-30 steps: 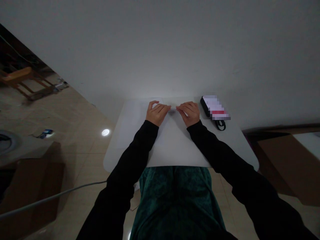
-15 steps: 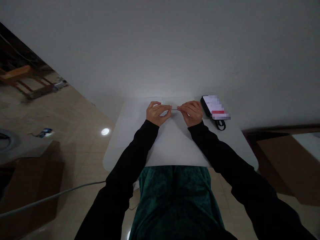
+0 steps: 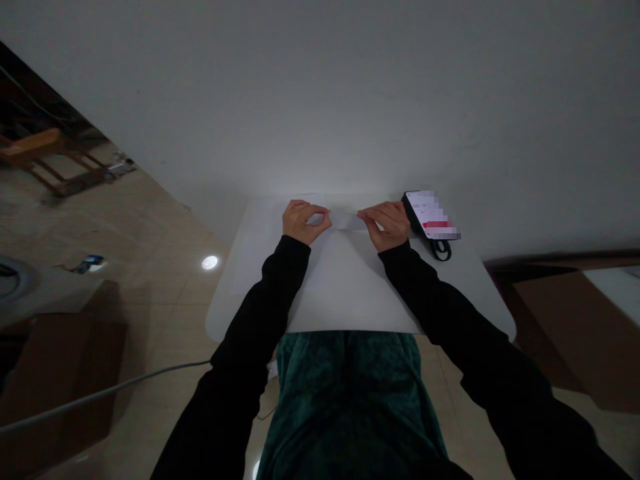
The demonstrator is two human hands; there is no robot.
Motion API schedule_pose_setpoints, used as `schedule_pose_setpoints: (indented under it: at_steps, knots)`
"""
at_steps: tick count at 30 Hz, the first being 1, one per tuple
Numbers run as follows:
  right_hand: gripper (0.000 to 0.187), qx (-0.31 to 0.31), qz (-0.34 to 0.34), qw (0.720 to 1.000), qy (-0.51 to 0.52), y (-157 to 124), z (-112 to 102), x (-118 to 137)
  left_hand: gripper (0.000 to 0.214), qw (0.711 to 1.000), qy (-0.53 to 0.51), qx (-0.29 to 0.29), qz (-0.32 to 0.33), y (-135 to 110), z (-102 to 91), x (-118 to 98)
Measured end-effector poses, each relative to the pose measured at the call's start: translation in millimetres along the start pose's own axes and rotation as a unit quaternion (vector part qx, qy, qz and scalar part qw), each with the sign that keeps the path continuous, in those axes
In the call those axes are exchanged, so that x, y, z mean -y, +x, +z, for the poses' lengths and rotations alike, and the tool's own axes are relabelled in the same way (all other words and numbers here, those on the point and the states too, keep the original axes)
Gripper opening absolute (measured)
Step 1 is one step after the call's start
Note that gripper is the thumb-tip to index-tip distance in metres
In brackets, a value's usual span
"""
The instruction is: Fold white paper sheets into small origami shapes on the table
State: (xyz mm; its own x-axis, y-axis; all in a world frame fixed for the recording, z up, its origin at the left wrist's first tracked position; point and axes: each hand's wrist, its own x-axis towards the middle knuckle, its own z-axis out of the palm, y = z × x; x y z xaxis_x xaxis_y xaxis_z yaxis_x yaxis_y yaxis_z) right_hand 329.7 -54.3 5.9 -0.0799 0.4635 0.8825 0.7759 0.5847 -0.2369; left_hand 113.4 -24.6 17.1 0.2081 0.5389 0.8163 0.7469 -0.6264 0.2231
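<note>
Above the back part of the white table [image 3: 370, 300], my two hands hold a small white piece of paper [image 3: 346, 221] stretched between them. My left hand [image 3: 303, 221] pinches its left end between thumb and forefinger. At the right end, the fingertips of my right hand [image 3: 387, 223] are closed on it. Under and beside my left hand lies a larger white sheet of paper [image 3: 257, 250], partly hidden by my forearm. Just right of my right hand is a phone [image 3: 427, 210] with a lit screen, propped on a dark object with a black strap loop [image 3: 441, 250].
A pale wall [image 3: 320, 100] rises right behind the table. A grey cable [image 3: 110, 392] runs in from the left towards my left sleeve. Cardboard boxes [image 3: 60, 380] stand on the floor at the left, another cardboard box [image 3: 575, 333] at the right. A wooden stool [image 3: 37, 150] is far left.
My hands have moved apart, the left one to the left. The paper between them, a thin edge before, now shows its broad face.
</note>
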Motion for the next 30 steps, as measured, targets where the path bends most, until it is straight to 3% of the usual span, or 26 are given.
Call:
schedule_pose_setpoints:
  at_steps: [4, 9, 11, 14, 16, 18, 19, 21, 26, 30]
  knots:
    - [0.022, -0.024, 0.020, 0.999, 0.022, 1, -3, -4, 0.005, 0.999, -0.025, 0.005, -0.020, 1, -1.5, 5]
    - [0.022, -0.067, 0.118, 0.989, 0.061, 6, -10, -7, 0.004, 0.991, -0.065, -0.016, -0.117, 4, -10.4, 17]
    - [0.023, -0.116, 0.184, 0.970, 0.107, 7, -9, -11, 0.004, 0.971, -0.132, -0.058, -0.189, 7, -12.0, 23]
    - [0.029, -0.188, 0.305, 0.912, 0.197, 5, -3, -21, 0.025, 0.912, -0.254, -0.110, -0.304, 10, -8.9, 26]
    - [0.035, -0.205, 0.386, 0.864, 0.250, 2, 5, -25, 0.042, 0.881, -0.325, -0.044, -0.341, 9, -3.7, 19]
    - [0.038, -0.206, 0.445, 0.820, 0.295, -3, 13, -24, 0.058, 0.853, -0.389, 0.090, -0.337, 7, 2.5, 7]
    - [0.039, -0.203, 0.463, 0.803, 0.315, -6, 17, -21, 0.063, 0.837, -0.410, 0.148, -0.330, 5, 5.5, 0]
    - [0.040, -0.173, 0.474, 0.790, 0.348, -10, 22, -14, 0.064, 0.818, -0.427, 0.191, -0.335, 1, 9.9, -11]
    - [0.047, -0.008, 0.394, 0.817, 0.420, -7, 16, 2, 0.047, 0.791, -0.441, 0.165, -0.390, 2, 6.7, -6]
    - [0.045, 0.115, 0.347, 0.812, 0.456, 2, 2, -3, 0.038, 0.766, -0.461, 0.208, -0.397, 4, -0.7, 8]
